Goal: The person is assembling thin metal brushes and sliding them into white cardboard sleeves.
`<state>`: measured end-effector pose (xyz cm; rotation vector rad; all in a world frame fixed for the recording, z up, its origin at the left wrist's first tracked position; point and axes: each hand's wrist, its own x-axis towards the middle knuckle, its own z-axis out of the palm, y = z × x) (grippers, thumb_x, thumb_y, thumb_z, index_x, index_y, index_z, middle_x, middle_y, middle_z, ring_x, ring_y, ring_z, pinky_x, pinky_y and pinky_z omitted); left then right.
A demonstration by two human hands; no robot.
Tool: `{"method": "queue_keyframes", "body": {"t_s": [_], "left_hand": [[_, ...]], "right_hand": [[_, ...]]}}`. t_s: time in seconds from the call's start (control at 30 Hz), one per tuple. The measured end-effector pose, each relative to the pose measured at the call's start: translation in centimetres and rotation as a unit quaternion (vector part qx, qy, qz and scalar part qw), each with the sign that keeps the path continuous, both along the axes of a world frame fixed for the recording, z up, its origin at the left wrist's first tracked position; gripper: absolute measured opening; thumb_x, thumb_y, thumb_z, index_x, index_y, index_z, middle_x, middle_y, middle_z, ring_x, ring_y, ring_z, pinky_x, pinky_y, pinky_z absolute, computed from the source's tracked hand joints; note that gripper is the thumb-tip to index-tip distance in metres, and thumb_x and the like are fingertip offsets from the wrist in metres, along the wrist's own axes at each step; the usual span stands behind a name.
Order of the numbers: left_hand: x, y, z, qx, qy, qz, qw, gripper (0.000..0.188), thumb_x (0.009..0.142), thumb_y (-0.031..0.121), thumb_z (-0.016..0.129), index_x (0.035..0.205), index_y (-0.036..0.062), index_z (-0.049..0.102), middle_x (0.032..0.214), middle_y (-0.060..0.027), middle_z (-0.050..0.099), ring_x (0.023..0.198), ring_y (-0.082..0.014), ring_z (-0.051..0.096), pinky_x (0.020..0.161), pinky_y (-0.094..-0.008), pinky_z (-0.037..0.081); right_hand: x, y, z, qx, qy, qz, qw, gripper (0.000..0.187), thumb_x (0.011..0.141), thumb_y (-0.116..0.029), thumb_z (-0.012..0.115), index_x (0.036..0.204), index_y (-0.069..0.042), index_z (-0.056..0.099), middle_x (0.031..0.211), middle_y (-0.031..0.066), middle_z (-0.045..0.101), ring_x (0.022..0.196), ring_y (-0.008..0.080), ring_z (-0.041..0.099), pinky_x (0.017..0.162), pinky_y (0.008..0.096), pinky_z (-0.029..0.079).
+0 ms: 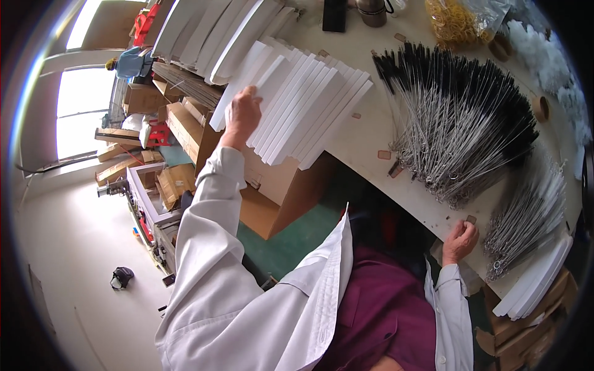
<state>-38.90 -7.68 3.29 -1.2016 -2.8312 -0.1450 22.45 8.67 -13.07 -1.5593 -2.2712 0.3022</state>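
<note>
My left hand (244, 116) reaches over a row of long, narrow white boxes (303, 102) stacked side by side along the table's left edge. Its fingers are bent and closed at the end of one white box (271, 73) that sits slightly raised above its neighbours. Down at the table's near edge, my right hand (460, 241) is curled, its fingers pressed together beside a small brown rectangular piece (471, 219). Whether that hand holds anything is hidden. Beyond it lies a big fanned heap of wire-handled brushes with black bristles (458, 117), and a smaller bundle with pale bristles (526, 210).
More white packaging (216, 37) is piled at the far left. A bag of yellow rubber bands (455, 21), a dark phone (334, 15) and a metal cup (372, 11) stand at the back. An open cardboard box (272, 191) is below the table edge; flat white pieces (535, 278) lie at right.
</note>
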Motion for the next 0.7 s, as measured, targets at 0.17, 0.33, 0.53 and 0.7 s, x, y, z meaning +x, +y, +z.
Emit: {"method": "queue_keyframes", "body": {"t_s": [0.17,0.33,0.53,0.7], "left_hand": [[-4.4,0.0,-0.8,-0.01,0.038,0.005,0.999,0.026,0.09,0.018,0.07,0.114,0.0082,0.069,0.108,-0.0196,0.072,0.1,-0.0399,0.069,0.087,-0.0472,0.056],[-6.6,-0.3,-1.2,-0.059,0.098,0.006,0.993,0.029,0.089,0.023,0.073,0.114,0.0099,0.068,0.103,-0.0158,0.069,0.096,-0.0367,0.07,0.082,-0.0474,0.057],[-8.6,-0.4,-3.6,-0.05,0.254,-0.051,0.965,0.03,0.089,0.032,0.071,0.113,0.0149,0.068,0.099,-0.0124,0.068,0.093,-0.0336,0.069,0.078,-0.045,0.058],[-3.8,0.5,-1.5,-0.019,0.268,-0.11,0.957,0.031,0.099,0.03,0.062,0.122,0.0092,0.067,0.116,-0.0085,0.069,0.109,-0.0265,0.065,0.095,-0.035,0.052]], "right_hand": [[0.0,-0.1,-0.4,0.04,-0.02,0.011,0.999,0.024,0.101,-0.028,0.062,0.094,-0.006,0.056,0.09,0.0132,0.057,0.087,0.0354,0.058,0.077,0.0473,0.045],[0.2,-0.1,-0.8,0.039,-0.039,0.015,0.998,0.023,0.1,-0.028,0.06,0.095,-0.006,0.056,0.09,0.0145,0.057,0.087,0.0363,0.057,0.077,0.0476,0.044],[1.5,-0.1,-2.0,0.025,-0.006,-0.007,1.0,0.017,0.094,-0.021,0.062,0.096,-0.005,0.056,0.094,0.0194,0.058,0.093,0.0429,0.054,0.082,0.054,0.042],[-0.6,-0.2,-1.2,0.038,0.03,0.0,0.999,0.015,0.084,-0.01,0.068,0.095,-0.008,0.059,0.086,0.016,0.056,0.085,0.0393,0.055,0.074,0.051,0.042]]}}
